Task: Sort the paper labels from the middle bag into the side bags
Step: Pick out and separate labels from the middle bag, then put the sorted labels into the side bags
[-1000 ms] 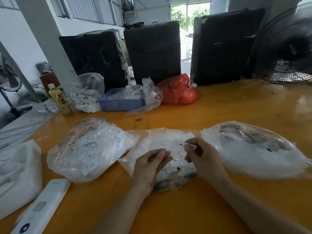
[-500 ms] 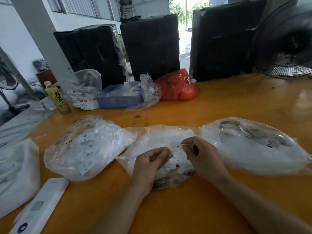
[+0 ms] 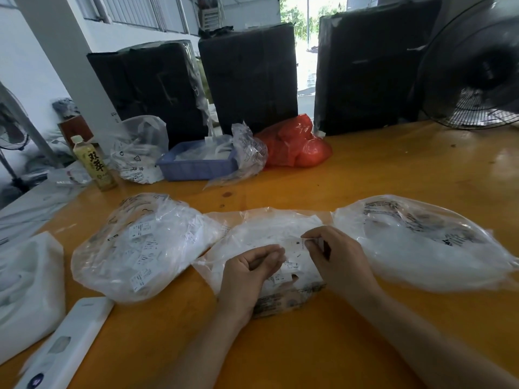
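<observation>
The right hand [image 3: 341, 259] pinched a paper label [image 3: 295, 245] over the middle bag [image 3: 252, 228]; the left hand [image 3: 250, 272] curled, apparently empty. Thin labels might cling together and get missorted.

Single head view: looks forward-down over table [image 3: 393, 169], close above hands, wide-angle.

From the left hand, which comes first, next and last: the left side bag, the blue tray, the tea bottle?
Measured from the left hand:
1. Left side bag, just to its left.
2. Blue tray, farther back, mid-table.
3. Tea bottle, back left; nearly as far as the tray, a close call.
</observation>
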